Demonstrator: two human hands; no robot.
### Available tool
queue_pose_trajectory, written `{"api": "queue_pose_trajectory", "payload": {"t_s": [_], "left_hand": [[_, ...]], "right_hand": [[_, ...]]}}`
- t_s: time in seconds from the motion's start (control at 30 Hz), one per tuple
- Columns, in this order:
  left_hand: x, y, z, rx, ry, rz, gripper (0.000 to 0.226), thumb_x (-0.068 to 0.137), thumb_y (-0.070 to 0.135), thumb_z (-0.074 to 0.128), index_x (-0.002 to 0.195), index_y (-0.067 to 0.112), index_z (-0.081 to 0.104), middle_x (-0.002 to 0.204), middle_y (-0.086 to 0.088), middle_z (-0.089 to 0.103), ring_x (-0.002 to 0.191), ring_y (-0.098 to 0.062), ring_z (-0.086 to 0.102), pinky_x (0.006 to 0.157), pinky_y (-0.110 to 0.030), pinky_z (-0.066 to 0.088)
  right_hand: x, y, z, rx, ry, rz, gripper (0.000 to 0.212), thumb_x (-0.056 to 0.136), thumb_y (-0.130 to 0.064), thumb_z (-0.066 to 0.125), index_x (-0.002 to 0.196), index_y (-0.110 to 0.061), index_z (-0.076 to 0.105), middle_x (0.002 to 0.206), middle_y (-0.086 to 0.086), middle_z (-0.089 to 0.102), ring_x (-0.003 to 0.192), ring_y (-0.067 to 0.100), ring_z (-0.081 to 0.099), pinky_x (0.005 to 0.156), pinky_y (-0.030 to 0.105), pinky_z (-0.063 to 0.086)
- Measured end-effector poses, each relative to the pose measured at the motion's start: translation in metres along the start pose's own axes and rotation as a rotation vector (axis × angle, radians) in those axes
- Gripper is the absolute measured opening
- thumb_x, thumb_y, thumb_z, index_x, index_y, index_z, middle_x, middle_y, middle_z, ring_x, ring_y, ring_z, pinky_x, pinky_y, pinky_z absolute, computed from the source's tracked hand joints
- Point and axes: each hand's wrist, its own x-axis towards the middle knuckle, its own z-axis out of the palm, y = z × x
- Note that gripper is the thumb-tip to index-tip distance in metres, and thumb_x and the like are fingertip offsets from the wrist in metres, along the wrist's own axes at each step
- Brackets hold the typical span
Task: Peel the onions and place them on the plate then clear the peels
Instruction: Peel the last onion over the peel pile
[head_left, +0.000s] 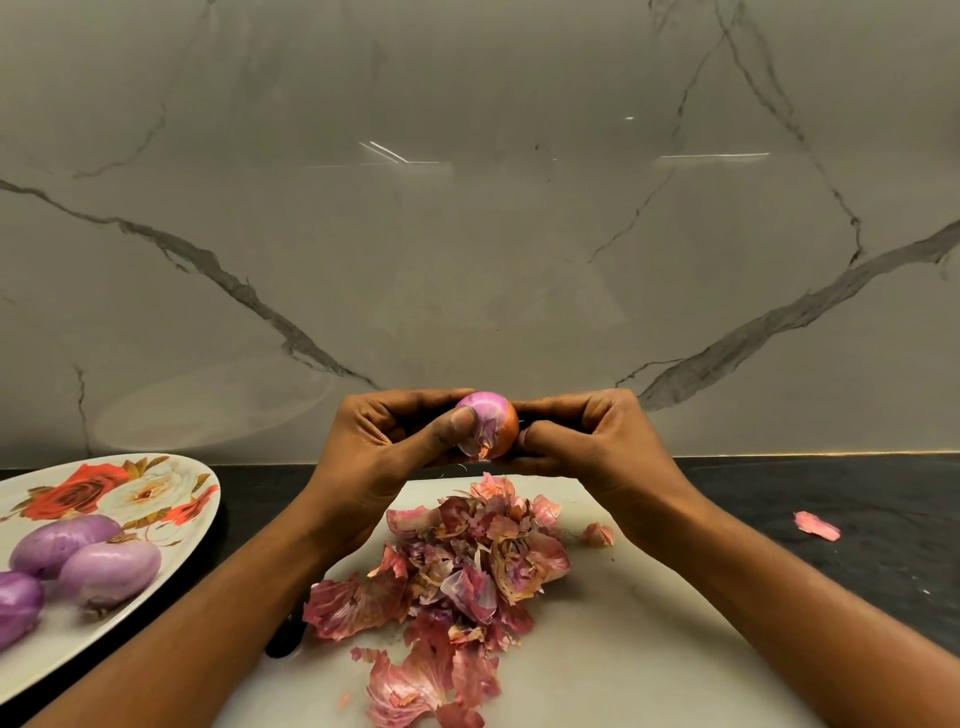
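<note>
A small onion (493, 422), partly covered in reddish skin, is held up above the white cutting board (639, 623). My left hand (395, 441) grips its left side, thumb pressed on the front. My right hand (597, 441) holds its right side with curled fingers. A pile of pink onion peels (447, 582) lies on the board below. Three peeled purple onions (104, 569) sit on the floral plate (130, 486) at the left.
The dark countertop (831, 499) carries one stray peel (816, 525) at the right. A dark handle (285, 639) pokes out from under my left forearm at the board's edge. A marble wall (467, 208) rises straight behind.
</note>
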Motion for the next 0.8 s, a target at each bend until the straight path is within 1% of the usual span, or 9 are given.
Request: {"api": "queue_pose_trajectory", "payload": {"t_s": [0.1, 0.17, 0.27, 0.47, 0.53, 0.63, 0.7, 0.73, 0.8], "left_hand": [[0.0001, -0.0014, -0.0011, 0.02, -0.001, 0.002, 0.037, 0.083, 0.018, 0.075, 0.118, 0.007, 0.076, 0.11, -0.01, 0.081, 0.103, -0.029, 0.078, 0.084, -0.034, 0.065], [0.0002, -0.0019, -0.0016, 0.024, -0.007, 0.003, 0.037, 0.082, 0.017, 0.075, 0.118, 0.006, 0.075, 0.111, -0.01, 0.081, 0.103, -0.029, 0.078, 0.084, -0.035, 0.065], [0.0006, -0.0035, -0.002, 0.031, -0.017, 0.016, 0.038, 0.081, 0.016, 0.077, 0.118, 0.006, 0.075, 0.112, -0.011, 0.08, 0.104, -0.03, 0.078, 0.084, -0.037, 0.065], [0.0002, -0.0048, -0.0021, 0.036, -0.029, 0.013, 0.039, 0.08, 0.015, 0.078, 0.119, 0.006, 0.076, 0.112, -0.011, 0.08, 0.105, -0.031, 0.078, 0.084, -0.038, 0.066], [0.0003, -0.0057, -0.0029, 0.047, -0.032, 0.012, 0.041, 0.079, 0.019, 0.08, 0.118, 0.008, 0.076, 0.114, -0.01, 0.08, 0.108, -0.031, 0.077, 0.086, -0.04, 0.066], [0.0002, -0.0058, -0.0043, 0.04, -0.035, -0.003, 0.048, 0.075, 0.033, 0.087, 0.117, 0.012, 0.079, 0.115, -0.01, 0.08, 0.111, -0.032, 0.075, 0.088, -0.041, 0.065], [0.0, -0.0067, -0.0056, 0.084, -0.035, 0.013, 0.052, 0.075, 0.04, 0.091, 0.118, 0.014, 0.08, 0.117, -0.009, 0.079, 0.113, -0.032, 0.074, 0.093, -0.048, 0.062], [-0.0002, -0.0071, -0.0058, 0.121, -0.034, 0.03, 0.051, 0.076, 0.038, 0.091, 0.119, 0.014, 0.08, 0.117, -0.007, 0.08, 0.114, -0.031, 0.074, 0.095, -0.05, 0.061], [-0.0005, -0.0072, -0.0038, 0.207, -0.037, 0.074, 0.047, 0.077, 0.032, 0.092, 0.118, 0.014, 0.079, 0.114, -0.004, 0.08, 0.113, -0.027, 0.074, 0.094, -0.049, 0.063]], "right_hand": [[-0.0003, -0.0028, 0.0008, 0.027, -0.041, 0.034, 0.025, 0.097, -0.007, 0.071, 0.121, -0.005, 0.076, 0.102, 0.014, 0.081, 0.095, 0.03, 0.08, 0.085, 0.033, 0.065], [-0.0003, -0.0032, 0.0011, 0.031, -0.053, 0.039, 0.027, 0.095, -0.011, 0.074, 0.121, -0.005, 0.076, 0.102, 0.013, 0.082, 0.095, 0.029, 0.08, 0.084, 0.032, 0.065], [-0.0005, -0.0037, -0.0002, 0.025, -0.052, 0.031, 0.027, 0.094, -0.01, 0.075, 0.12, -0.006, 0.077, 0.102, 0.011, 0.082, 0.094, 0.028, 0.08, 0.083, 0.03, 0.065], [-0.0017, -0.0032, 0.0005, -0.01, -0.045, 0.017, 0.027, 0.091, -0.009, 0.077, 0.118, -0.009, 0.078, 0.102, 0.009, 0.082, 0.094, 0.027, 0.08, 0.085, 0.035, 0.066], [-0.002, -0.0043, 0.0011, -0.017, -0.049, 0.011, 0.028, 0.09, -0.009, 0.078, 0.117, -0.01, 0.079, 0.102, 0.008, 0.082, 0.094, 0.026, 0.08, 0.085, 0.035, 0.065], [-0.0019, -0.0045, 0.001, -0.037, -0.062, -0.006, 0.026, 0.09, -0.007, 0.078, 0.116, -0.013, 0.079, 0.101, 0.007, 0.082, 0.094, 0.025, 0.08, 0.085, 0.035, 0.065], [-0.0026, -0.005, 0.0018, -0.052, -0.068, -0.019, 0.026, 0.091, -0.006, 0.077, 0.115, -0.015, 0.079, 0.1, 0.006, 0.083, 0.094, 0.024, 0.08, 0.085, 0.035, 0.065], [-0.003, -0.0049, 0.0031, -0.066, -0.066, -0.028, 0.025, 0.091, -0.008, 0.078, 0.114, -0.017, 0.08, 0.1, 0.005, 0.083, 0.094, 0.023, 0.08, 0.085, 0.035, 0.066], [-0.0036, -0.0052, 0.006, -0.108, -0.055, -0.05, 0.021, 0.091, -0.013, 0.079, 0.109, -0.024, 0.081, 0.097, 0.001, 0.083, 0.093, 0.02, 0.08, 0.084, 0.033, 0.066]]}}
